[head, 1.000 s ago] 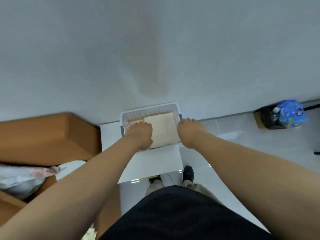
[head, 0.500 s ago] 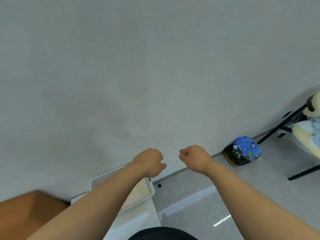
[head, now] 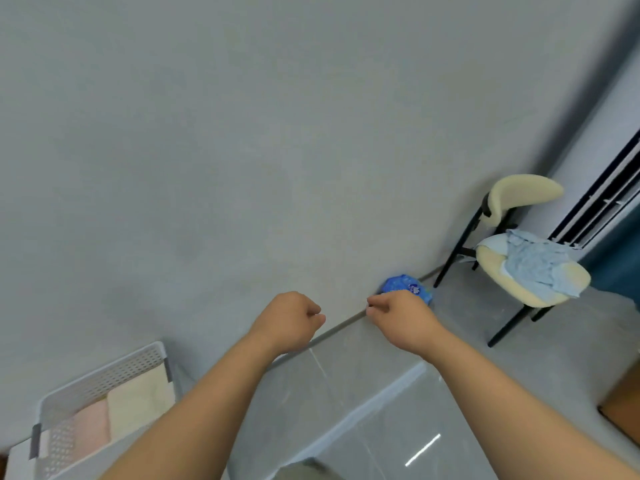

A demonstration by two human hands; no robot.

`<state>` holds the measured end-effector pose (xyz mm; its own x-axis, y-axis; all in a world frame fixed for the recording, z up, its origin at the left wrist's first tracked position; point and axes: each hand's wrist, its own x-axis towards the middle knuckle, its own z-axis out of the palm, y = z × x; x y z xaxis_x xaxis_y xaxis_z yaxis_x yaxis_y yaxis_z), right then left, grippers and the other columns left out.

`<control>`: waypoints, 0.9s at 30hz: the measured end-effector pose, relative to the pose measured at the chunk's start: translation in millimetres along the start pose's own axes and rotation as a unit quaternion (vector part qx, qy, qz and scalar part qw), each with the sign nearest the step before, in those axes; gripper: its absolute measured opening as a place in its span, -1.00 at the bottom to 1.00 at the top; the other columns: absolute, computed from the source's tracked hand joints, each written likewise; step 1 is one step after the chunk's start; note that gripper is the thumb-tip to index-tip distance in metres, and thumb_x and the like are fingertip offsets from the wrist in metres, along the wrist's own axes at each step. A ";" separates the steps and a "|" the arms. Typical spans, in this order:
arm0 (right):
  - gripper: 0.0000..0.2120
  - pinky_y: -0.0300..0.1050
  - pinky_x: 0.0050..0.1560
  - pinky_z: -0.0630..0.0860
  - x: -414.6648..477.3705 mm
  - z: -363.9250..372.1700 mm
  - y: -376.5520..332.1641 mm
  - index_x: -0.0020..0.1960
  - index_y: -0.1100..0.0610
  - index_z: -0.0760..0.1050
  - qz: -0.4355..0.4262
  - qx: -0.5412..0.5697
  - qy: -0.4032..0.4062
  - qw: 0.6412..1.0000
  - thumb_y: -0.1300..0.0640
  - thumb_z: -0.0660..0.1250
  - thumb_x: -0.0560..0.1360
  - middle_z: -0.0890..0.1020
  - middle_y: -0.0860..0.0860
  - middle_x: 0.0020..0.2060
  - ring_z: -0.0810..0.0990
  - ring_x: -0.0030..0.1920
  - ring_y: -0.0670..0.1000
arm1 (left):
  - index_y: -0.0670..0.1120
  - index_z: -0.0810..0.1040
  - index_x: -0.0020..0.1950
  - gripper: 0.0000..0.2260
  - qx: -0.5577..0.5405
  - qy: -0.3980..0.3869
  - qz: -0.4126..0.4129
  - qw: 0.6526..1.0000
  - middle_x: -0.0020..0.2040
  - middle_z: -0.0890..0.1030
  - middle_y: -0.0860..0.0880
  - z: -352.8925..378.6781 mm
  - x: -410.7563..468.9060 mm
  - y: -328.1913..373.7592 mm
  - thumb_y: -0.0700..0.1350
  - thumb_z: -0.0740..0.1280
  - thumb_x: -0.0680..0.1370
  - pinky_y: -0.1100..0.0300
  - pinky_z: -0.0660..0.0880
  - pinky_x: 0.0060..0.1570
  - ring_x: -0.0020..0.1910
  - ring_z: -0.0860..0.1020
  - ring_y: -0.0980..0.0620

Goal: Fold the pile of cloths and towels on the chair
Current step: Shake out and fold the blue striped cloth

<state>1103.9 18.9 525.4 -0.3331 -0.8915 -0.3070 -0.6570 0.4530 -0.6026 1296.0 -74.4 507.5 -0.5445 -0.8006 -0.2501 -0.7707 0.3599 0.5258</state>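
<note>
A person's left hand (head: 289,322) and right hand (head: 401,317) are raised with fingers curled into empty fists, apparently freed for the next piece. The pale blue cloths (head: 533,265) lie crumpled on the chair (head: 502,278) seat, spilling over its edge, well apart from the hands. Folded towels (head: 138,400) sit in a basket (head: 104,372).

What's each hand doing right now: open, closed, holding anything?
Left hand: closed in a fist, holding nothing.
Right hand: closed, fingers curled, holding nothing.
</note>
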 end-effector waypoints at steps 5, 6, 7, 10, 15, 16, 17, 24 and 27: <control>-0.74 -0.15 -0.01 0.49 -2.5 -72.0 81.4 0.12 0.21 0.62 0.027 0.018 0.036 0.999 0.11 0.24 0.59 0.69 0.11 -0.09 0.63 0.02 0.12 | -0.14 0.22 -0.30 -0.68 0.025 -0.003 0.047 0.999 -0.39 0.23 -0.10 46.9 39.1 96.2 -0.07 0.27 0.56 0.15 0.26 -0.33 -0.41 0.20 0.00; -0.72 -0.16 0.06 0.49 -0.1 -86.7 97.9 0.20 0.20 0.61 0.034 0.031 0.041 0.998 0.12 0.24 0.60 0.70 0.10 0.00 0.63 0.10 0.09 | -0.15 0.23 -0.27 -0.69 0.028 -0.006 0.051 0.998 -0.37 0.26 -0.14 59.1 52.3 113.4 -0.07 0.28 0.55 0.15 0.28 -0.32 -0.40 0.22 -0.02; -0.71 -0.18 0.12 0.47 3.0 -100.3 114.2 0.25 0.19 0.59 0.040 0.043 0.045 0.997 0.14 0.24 0.60 0.70 0.11 0.09 0.62 0.16 0.08 | -0.18 0.31 -0.24 -0.72 0.029 -0.009 0.054 0.998 -0.35 0.35 -0.16 71.1 65.7 131.1 -0.06 0.29 0.55 0.15 0.34 -0.29 -0.39 0.29 -0.02; -0.70 -0.11 0.23 0.48 24.3 -143.8 172.6 0.24 0.22 0.59 0.049 0.039 0.055 0.997 0.13 0.25 0.59 0.67 0.12 0.15 0.59 0.23 0.10 | -0.13 0.61 -0.17 -0.79 0.034 -0.023 0.072 0.997 -0.34 0.52 -0.11 111.6 116.3 184.5 -0.03 0.31 0.55 0.16 0.46 -0.15 -0.29 0.52 0.02; -0.69 -0.09 0.27 0.49 73.6 -233.0 275.1 0.30 0.14 0.57 0.082 0.028 0.064 0.994 0.09 0.26 0.60 0.66 0.03 0.20 0.60 0.21 0.01 | -0.12 0.67 -0.07 -0.80 -0.001 -0.040 0.099 0.994 -0.21 0.66 -0.11 173.2 212.6 291.4 -0.03 0.31 0.55 0.14 0.49 -0.12 -0.20 0.59 -0.02; -0.66 -0.13 0.28 0.47 81.3 -252.3 293.1 0.35 0.12 0.54 0.090 0.028 0.060 0.994 0.09 0.26 0.61 0.63 0.01 0.24 0.58 0.24 -0.01 | -0.13 0.67 -0.09 -0.80 -0.008 -0.048 0.102 0.994 -0.21 0.66 -0.11 181.6 228.9 316.3 -0.05 0.31 0.56 0.17 0.44 -0.17 -0.25 0.55 -0.01; -0.64 -0.19 0.26 0.45 89.6 -271.4 310.9 0.39 0.11 0.50 0.096 0.030 0.057 0.993 0.09 0.26 0.61 0.61 -0.01 0.26 0.56 0.26 -0.03 | -0.14 0.65 -0.12 -0.80 -0.014 -0.054 0.107 0.993 -0.21 0.65 -0.13 189.3 245.4 342.4 -0.07 0.30 0.56 0.20 0.38 -0.21 -0.28 0.50 0.03; -0.70 -0.16 0.08 0.52 139.4 -389.3 429.0 0.29 0.19 0.56 0.144 0.080 0.091 0.982 0.14 0.26 0.61 0.68 0.07 0.11 0.64 0.11 0.02 | -0.01 0.70 0.15 -0.77 -0.050 -0.092 0.124 0.987 0.09 0.70 0.03 242.8 347.7 503.1 -0.04 0.31 0.58 0.21 0.51 0.15 0.10 0.62 0.07; -0.69 -0.19 0.09 0.50 164.0 -433.7 487.3 0.31 0.18 0.56 0.144 0.088 0.086 0.982 0.14 0.27 0.60 0.68 0.06 0.11 0.63 0.11 -0.01 | -0.02 0.70 0.14 -0.78 -0.054 -0.092 0.123 0.987 0.06 0.69 0.06 273.6 382.2 560.9 -0.03 0.32 0.58 0.24 0.51 0.13 0.09 0.62 0.10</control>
<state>435.8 93.0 500.9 -0.6073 -0.7067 -0.3630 -0.3974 0.6658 -0.6314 565.1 -47.5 484.4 -0.7692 -0.5909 -0.2434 -0.5740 0.4715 0.6695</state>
